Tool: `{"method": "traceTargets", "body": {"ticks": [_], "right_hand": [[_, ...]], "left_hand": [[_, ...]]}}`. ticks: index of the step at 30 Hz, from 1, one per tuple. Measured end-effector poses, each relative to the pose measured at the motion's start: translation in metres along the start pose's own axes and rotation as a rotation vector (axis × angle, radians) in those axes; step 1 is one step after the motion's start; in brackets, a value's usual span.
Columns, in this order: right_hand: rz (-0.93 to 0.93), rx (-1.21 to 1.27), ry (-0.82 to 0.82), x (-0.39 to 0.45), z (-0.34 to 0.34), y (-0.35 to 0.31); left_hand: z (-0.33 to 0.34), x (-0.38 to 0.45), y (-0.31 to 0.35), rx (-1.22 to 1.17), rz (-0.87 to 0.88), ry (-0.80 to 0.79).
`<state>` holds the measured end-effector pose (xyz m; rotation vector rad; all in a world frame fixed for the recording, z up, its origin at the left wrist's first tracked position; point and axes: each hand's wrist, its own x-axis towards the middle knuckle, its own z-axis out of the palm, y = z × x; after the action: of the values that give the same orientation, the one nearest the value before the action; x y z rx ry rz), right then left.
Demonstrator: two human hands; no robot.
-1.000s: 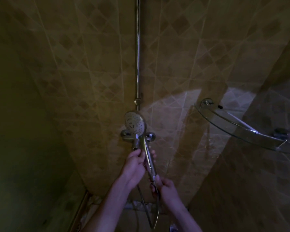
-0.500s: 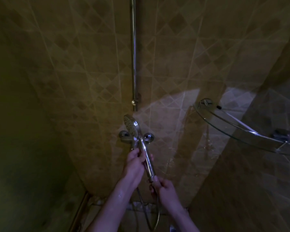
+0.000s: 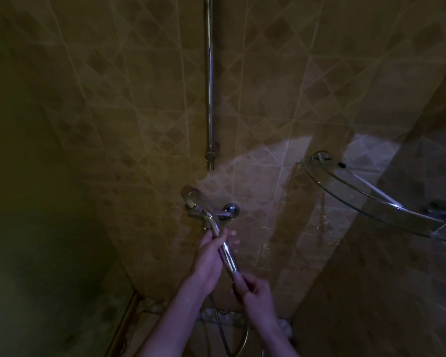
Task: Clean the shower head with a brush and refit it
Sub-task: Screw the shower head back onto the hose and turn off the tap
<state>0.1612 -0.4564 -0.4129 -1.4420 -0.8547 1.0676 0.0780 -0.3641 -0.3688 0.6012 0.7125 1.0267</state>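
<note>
Before the tiled wall, one shower head (image 3: 194, 199) is held slanting — head up-left, handle down-right — gripped by the left hand (image 3: 210, 258); its base is pinched by the right hand (image 3: 255, 292).

Shower head turned.
Shower head (image 3: 194, 199) rotated in both hands; spray face, seen 1 s ago, now edge-on w/ back showing.

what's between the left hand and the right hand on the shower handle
In the head view, a bare stretch of the chrome shower handle runs between the left hand above and the right hand at its hose end.
</note>
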Motion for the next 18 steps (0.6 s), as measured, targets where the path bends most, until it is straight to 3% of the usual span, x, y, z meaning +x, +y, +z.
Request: {"method": "traceTargets", "body": {"ticks": [7, 15, 18], "right_hand": [[0.02, -0.041, 0.056, -0.003, 0.011, 0.008], [0.132, 0.159, -0.033, -0.007, 0.009, 0.0], [0.188, 0.34, -0.167, -0.007, 0.009, 0.004]], "left_hand": [[0.007, -0.003, -0.002, 0.137, 0.048, 0.095], [0.0, -0.001, 0.007, 0.042, -0.124, -0.034], [-0.01, 0.002, 0.007, 0.002, -0.175, -0.096]]}}
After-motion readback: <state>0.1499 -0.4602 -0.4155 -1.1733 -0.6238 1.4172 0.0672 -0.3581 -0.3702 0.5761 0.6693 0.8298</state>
